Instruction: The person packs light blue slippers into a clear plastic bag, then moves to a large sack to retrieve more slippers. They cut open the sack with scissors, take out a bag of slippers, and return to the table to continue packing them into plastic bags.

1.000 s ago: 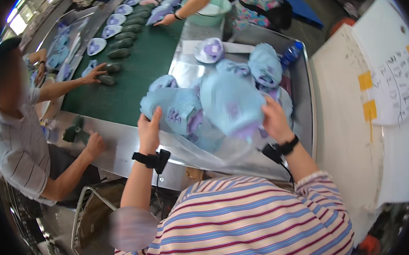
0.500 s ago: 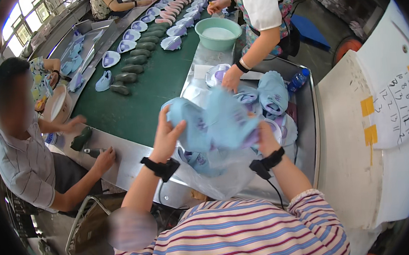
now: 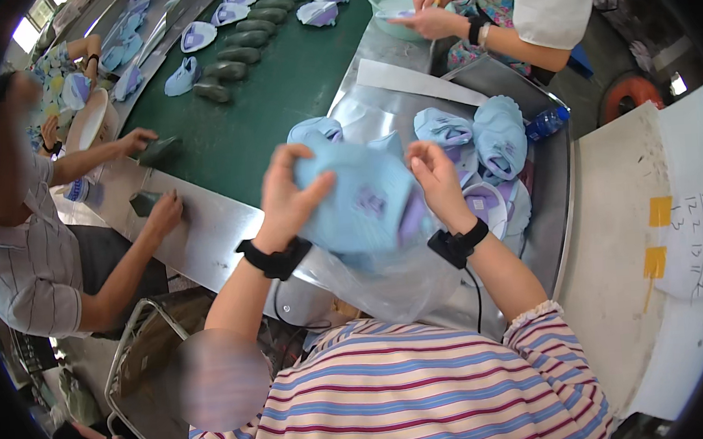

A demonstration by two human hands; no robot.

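Note:
My left hand (image 3: 291,199) grips a pale blue shoe upper (image 3: 358,194) with purple lining and a small purple mark, thumb across its near side. Motion smears the upper a little. My right hand (image 3: 445,187) is at the upper's right edge with fingers curled in; whether anything is pinched there is hidden. Beneath them a clear plastic bag (image 3: 397,286) lies over the table's near edge. Just beyond my hands lies another blue upper (image 3: 315,129). More blue and purple uppers (image 3: 499,137) are piled to the right of my right hand.
A metal table (image 3: 225,216) adjoins a green conveyor belt (image 3: 279,114) bearing dark shoe lasts (image 3: 242,56) and uppers. A co-worker (image 3: 33,266) sits at left, handling dark lasts; another (image 3: 509,21) stands far right beside a green basin (image 3: 392,9). A blue-capped bottle (image 3: 547,124) lies beyond the pile.
The two blue uppers spread between my hands have come together into one bulk on the left. My right hand has moved up, fingers curled. The far co-worker's hand has left the pile for the basin.

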